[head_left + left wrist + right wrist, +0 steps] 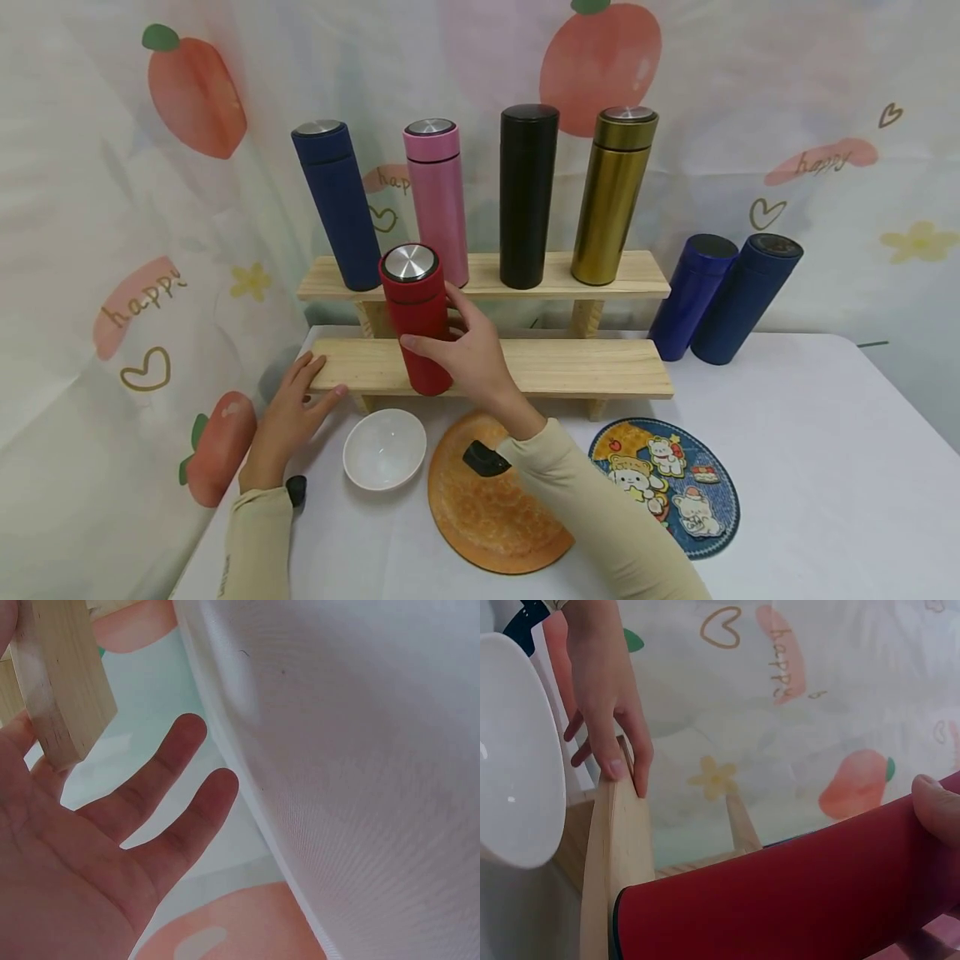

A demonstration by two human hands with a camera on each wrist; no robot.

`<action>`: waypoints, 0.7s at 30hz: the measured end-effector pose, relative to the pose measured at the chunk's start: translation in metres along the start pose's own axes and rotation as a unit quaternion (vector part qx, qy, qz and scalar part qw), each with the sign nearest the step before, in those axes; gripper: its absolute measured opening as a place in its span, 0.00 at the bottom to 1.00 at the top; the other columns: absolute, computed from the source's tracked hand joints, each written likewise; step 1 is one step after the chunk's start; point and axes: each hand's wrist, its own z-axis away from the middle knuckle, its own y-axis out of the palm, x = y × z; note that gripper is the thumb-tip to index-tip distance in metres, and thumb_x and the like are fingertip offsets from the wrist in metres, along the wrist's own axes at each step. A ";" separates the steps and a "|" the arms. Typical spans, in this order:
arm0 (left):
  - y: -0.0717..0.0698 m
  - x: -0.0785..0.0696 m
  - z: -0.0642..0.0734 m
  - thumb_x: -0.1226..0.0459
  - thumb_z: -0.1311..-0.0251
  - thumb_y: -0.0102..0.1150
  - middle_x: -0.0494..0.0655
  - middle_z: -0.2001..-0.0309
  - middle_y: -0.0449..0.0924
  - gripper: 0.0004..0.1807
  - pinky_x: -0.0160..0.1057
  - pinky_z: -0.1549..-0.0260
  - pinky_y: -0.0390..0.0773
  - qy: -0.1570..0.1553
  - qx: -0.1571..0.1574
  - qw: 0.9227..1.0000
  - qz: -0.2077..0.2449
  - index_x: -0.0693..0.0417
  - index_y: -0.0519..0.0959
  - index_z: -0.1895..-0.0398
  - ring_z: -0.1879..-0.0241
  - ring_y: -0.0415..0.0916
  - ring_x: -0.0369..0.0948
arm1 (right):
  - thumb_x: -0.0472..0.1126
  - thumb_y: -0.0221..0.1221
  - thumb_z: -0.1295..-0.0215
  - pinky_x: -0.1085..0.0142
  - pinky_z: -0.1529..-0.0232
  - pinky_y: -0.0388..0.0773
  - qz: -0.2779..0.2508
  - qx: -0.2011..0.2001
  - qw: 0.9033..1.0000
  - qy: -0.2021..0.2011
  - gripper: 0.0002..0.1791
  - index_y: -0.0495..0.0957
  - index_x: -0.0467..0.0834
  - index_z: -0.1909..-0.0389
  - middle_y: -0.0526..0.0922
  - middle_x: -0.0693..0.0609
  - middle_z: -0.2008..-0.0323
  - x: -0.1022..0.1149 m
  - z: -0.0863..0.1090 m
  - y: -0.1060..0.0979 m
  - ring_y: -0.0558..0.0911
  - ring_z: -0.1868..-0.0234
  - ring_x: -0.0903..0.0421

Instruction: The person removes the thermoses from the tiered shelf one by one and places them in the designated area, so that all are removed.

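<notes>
My right hand (471,357) grips a red thermos (417,321) with a silver lid, the thumb on its near side. In the right wrist view the base of the red thermos (780,892) is right at the lower board of a two-step wooden shelf (585,367). My left hand (287,417) holds the left end of that lower board, thumb at the front edge. Two of its fingers extend free of the board end (64,682) in the left wrist view. On the upper step stand a blue thermos (337,204), a pink thermos (437,200), a black thermos (528,196) and a gold thermos (615,196).
A purple-blue thermos (692,296) and a dark blue thermos (746,298) stand right of the shelf. In front lie a white bowl (385,450), a round mat like a flatbread (495,517) and a round blue cartoon mat (701,475). A printed curtain (825,92) hangs behind.
</notes>
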 end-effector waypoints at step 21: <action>0.001 -0.002 0.001 0.36 0.25 0.57 0.58 0.13 0.41 0.50 0.71 0.29 0.63 -0.014 0.011 1.000 -0.010 0.54 0.54 0.13 0.22 0.55 0.67 | 0.42 0.73 0.36 0.46 0.39 0.81 0.022 -0.060 0.998 -0.016 0.43 0.68 0.47 0.21 0.81 0.48 0.36 0.009 0.023 -0.072 0.83 0.41 0.46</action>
